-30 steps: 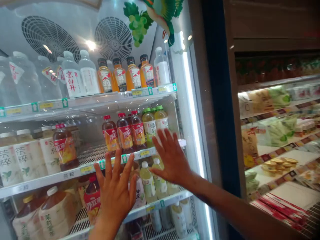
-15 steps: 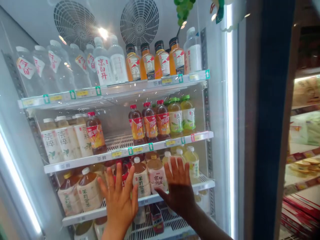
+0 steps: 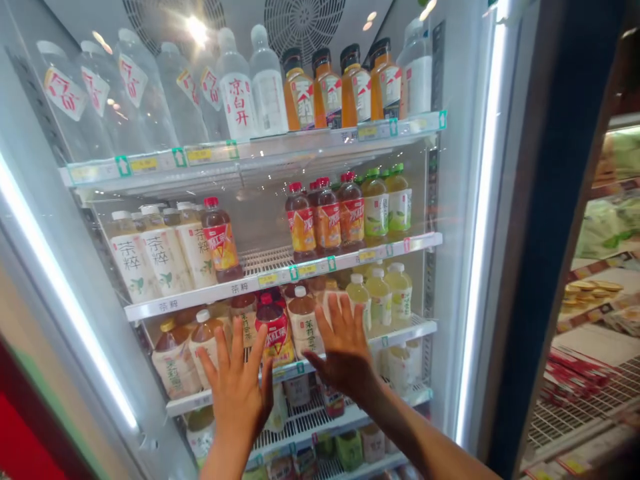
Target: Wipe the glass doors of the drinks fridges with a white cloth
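My left hand and my right hand are both spread flat, palms forward, against the glass door of a drinks fridge. Neither holds anything. Behind the left hand's fingertips stands a red-labelled iced tea bottle; behind the right hand are pale tea bottles and yellow-green bottles on the third shelf.
The top shelf carries clear water bottles and orange juice bottles. The second shelf holds white tea bottles, red-capped and green-capped bottles. A dark door frame stands on the right, with an open chilled food case beyond it.
Both hands stay flat on the glass but sit lower against the shelves, and the view has swung left, showing more of the fridge's left side and its light strip.
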### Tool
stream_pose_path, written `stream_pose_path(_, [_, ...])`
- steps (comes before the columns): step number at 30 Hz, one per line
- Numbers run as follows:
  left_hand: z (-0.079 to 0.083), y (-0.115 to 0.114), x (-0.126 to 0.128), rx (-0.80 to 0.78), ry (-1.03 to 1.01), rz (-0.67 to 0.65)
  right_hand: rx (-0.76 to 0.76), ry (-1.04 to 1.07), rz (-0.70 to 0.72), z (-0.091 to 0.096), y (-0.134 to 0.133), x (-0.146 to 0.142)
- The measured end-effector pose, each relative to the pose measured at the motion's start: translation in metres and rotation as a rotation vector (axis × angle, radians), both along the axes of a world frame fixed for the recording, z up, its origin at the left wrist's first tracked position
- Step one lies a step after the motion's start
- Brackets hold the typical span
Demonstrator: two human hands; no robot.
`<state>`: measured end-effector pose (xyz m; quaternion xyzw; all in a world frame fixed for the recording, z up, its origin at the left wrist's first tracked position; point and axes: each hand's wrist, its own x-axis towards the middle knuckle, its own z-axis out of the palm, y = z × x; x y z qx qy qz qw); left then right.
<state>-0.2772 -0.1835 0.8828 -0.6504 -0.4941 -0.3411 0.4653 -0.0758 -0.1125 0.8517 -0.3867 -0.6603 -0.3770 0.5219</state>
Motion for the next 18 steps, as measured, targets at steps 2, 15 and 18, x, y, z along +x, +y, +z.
stream_pose_path(2, [-0.002,-0.003,-0.008,-0.025,-0.013,0.001,-0.011,0.022,0.004,0.019,-0.004,-0.015])
stream_pose_path(15, [-0.032,-0.003,-0.004,-0.045,0.021,-0.014,-0.031,-0.018,0.002,-0.039,-0.001,-0.009])
stream_pose_path(18, [-0.048,0.003,0.012,-0.033,-0.003,-0.050,-0.055,0.014,-0.022,-0.036,0.003,0.000])
